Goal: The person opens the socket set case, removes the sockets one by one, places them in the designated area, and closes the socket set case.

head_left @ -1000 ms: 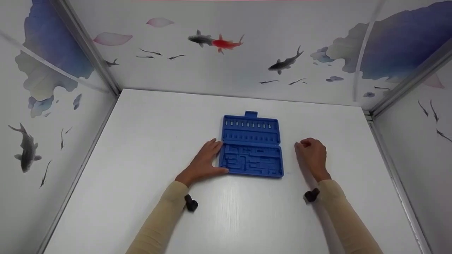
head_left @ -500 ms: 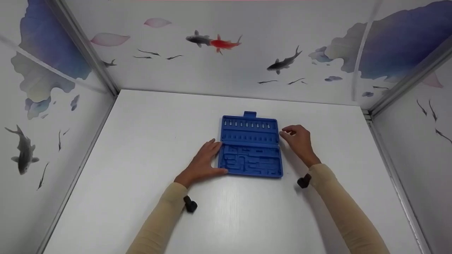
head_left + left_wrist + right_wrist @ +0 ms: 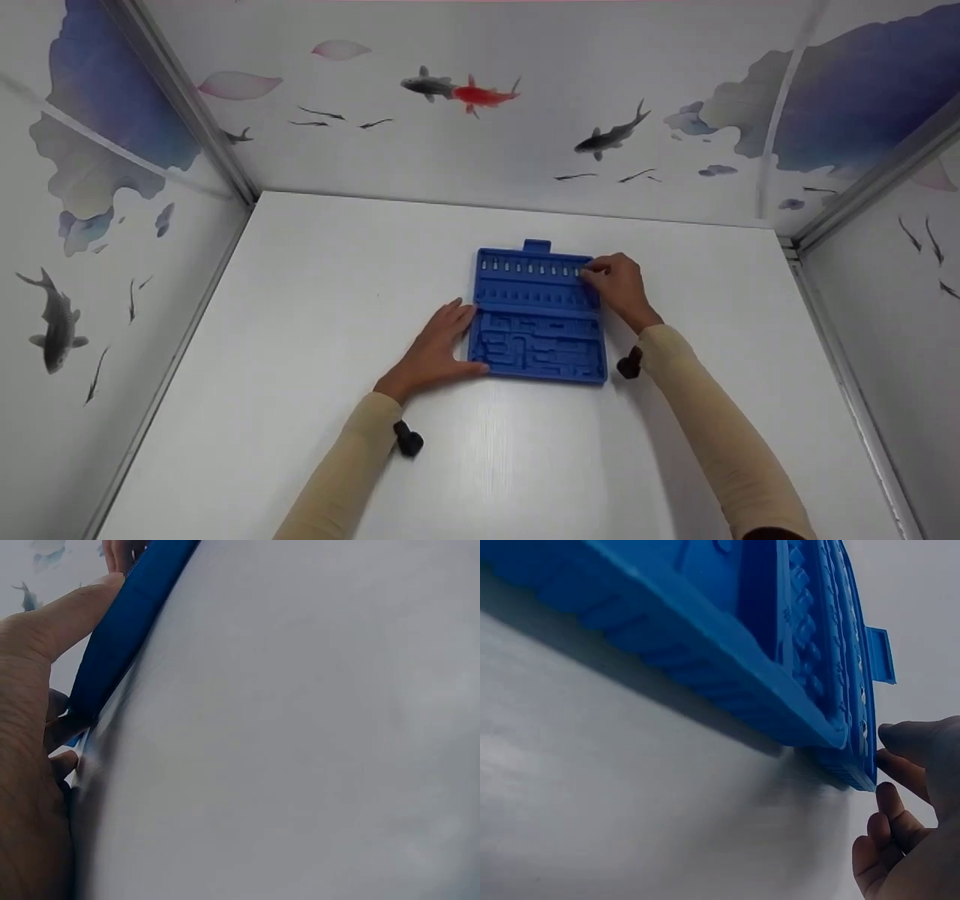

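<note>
An open blue plastic tool case [image 3: 540, 309] lies flat on the white table. Along its far half runs a row of small metal bits [image 3: 530, 268]; moulded recesses fill the near half. My left hand [image 3: 435, 352] holds the case at its left side, thumb over the near left corner and fingers along the side wall. In the left wrist view that thumb [image 3: 79, 611] lies against the blue rim. With thumb and forefinger, my right hand [image 3: 619, 285] pinches a small metal bit at the right end of the row. The fingertips mostly hide it.
The white tabletop [image 3: 322, 300] surrounds the case. Walls with printed fish and lotus leaves stand behind and at both sides. A latch tab [image 3: 537, 245] sticks out from the far edge of the case. Black wrist cameras [image 3: 408, 439] sit on both sleeves.
My right hand has moved left and away from me, from beside the case to the right end of the bit row. The left hand and the case stay in place.
</note>
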`<state>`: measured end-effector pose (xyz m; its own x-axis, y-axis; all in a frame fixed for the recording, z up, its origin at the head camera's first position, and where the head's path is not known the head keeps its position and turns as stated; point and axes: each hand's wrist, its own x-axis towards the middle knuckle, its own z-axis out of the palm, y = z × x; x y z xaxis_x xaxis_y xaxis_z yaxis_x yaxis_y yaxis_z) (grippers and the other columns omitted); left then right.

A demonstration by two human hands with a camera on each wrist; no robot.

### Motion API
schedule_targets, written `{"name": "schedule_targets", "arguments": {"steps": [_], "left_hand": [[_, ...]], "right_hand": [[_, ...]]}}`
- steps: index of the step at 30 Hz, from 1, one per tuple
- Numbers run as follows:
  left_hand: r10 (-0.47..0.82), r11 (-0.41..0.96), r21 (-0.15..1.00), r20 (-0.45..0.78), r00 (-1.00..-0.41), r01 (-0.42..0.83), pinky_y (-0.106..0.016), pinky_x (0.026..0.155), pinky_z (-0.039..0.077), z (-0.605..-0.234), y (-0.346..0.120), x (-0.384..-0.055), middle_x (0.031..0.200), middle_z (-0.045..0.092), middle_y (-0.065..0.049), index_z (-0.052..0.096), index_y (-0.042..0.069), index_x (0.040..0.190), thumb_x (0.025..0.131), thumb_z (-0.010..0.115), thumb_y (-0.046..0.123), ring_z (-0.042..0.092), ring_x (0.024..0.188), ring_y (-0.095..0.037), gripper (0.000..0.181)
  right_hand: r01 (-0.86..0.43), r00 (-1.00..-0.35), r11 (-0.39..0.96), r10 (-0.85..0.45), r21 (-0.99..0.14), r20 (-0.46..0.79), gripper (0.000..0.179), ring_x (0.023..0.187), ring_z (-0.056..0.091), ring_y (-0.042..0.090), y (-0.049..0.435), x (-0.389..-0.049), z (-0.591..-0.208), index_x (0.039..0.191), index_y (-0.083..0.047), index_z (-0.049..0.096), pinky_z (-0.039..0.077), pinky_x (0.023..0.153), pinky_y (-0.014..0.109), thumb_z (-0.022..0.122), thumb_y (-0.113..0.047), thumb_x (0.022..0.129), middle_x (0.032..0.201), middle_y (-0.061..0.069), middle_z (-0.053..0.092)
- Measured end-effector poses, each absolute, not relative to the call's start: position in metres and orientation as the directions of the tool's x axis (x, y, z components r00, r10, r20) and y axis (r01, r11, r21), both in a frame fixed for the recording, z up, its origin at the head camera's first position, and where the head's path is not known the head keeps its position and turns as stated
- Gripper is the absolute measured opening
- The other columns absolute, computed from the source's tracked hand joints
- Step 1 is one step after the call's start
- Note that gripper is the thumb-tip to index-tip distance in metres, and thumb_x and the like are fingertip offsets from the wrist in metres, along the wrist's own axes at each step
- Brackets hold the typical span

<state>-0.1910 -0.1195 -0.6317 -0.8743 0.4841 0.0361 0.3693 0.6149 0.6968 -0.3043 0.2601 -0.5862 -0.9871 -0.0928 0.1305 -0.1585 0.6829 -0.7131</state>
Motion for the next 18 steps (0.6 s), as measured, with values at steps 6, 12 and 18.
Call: {"name": "schedule_targets", "arguments": {"steps": [6,12,18], "left_hand": [[0.484,0.624,0.689,0.031,-0.875,0.37,-0.054,0.135,0.018,-0.629,-0.118,-0.19,0.183,0.022,-0.008,0.026,0.013,0.176,0.088,0.077,0.075,0.011,0.171,-0.028,0.12],[0.483,0.622,0.694,0.024,-0.875,0.362,-0.055,0.135,0.018,-0.628,-0.119,-0.188,0.184,0.021,-0.007,0.025,0.015,0.177,0.088,0.076,0.076,0.01,0.171,-0.027,0.119],[0.491,0.617,0.693,0.033,-0.87,0.374,-0.056,0.135,0.017,-0.63,-0.12,-0.19,0.184,0.021,-0.008,0.025,0.013,0.177,0.088,0.077,0.075,0.009,0.171,-0.029,0.119]], "right_hand": [[-0.166,-0.986,0.69,-0.104,-0.705,0.13,0.02,0.097,0.07,0.035,0.253,-0.312,-0.588,0.109,0.007,0.084,0.054,0.086,0.047,0.077,-0.01,0.102,0.105,0.022,0.08],[-0.121,-0.993,0.696,-0.073,-0.708,0.098,0.022,0.095,0.075,0.037,0.246,-0.316,-0.586,0.107,0.008,0.084,0.059,0.087,0.051,0.077,-0.012,0.102,0.102,0.024,0.081],[-0.039,-0.999,0.698,-0.027,-0.715,0.029,0.025,0.095,0.072,0.032,0.241,-0.321,-0.588,0.109,0.009,0.083,0.059,0.088,0.048,0.074,-0.013,0.103,0.105,0.024,0.08]]}}
